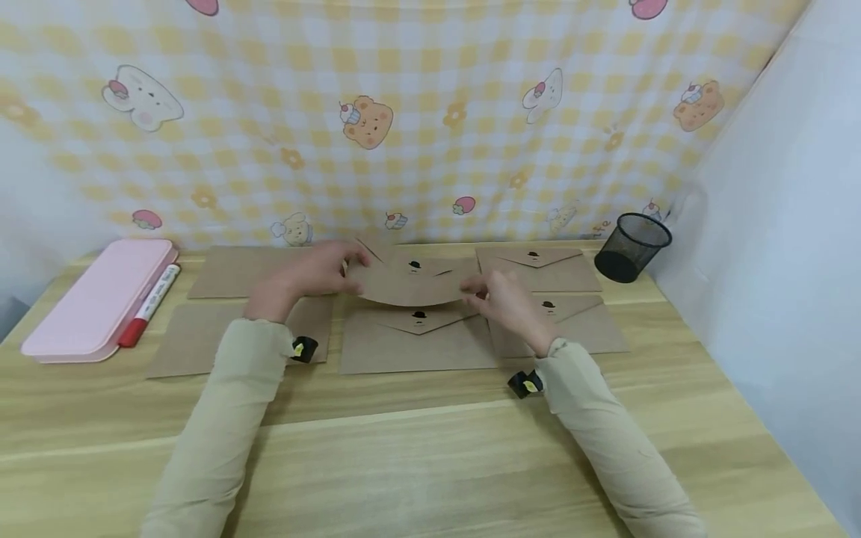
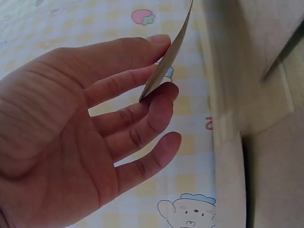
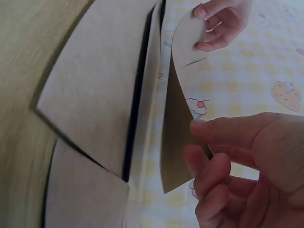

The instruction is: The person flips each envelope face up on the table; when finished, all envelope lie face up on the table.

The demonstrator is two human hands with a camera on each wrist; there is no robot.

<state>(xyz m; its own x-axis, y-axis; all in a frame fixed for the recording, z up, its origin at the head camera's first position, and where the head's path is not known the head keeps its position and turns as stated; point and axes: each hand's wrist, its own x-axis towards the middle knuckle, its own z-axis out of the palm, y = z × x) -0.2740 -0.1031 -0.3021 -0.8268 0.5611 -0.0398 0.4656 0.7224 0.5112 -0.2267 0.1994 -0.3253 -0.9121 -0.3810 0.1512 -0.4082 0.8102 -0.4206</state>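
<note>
A brown paper envelope (image 1: 412,288) is held up between both hands in the head view, its lower edge bowed. My left hand (image 1: 321,270) pinches its left end; in the left wrist view the thumb (image 2: 151,43) lies on one side of the paper and fingers on the other. At the opposite end, my right hand (image 1: 506,302) grips the envelope (image 3: 178,147) between thumb and curled fingers. Just below lies another envelope (image 1: 417,351), its pointed flap printed with a small black hat. The held envelope partly hides what is behind it.
Two plain envelopes (image 1: 176,336) lie at the left, two hat-printed envelopes (image 1: 558,278) at the right. A pink case (image 1: 101,299) and a red-capped marker (image 1: 149,305) sit far left. The black mesh pen cup (image 1: 632,246) stands back right, near a checked cloth (image 1: 430,179).
</note>
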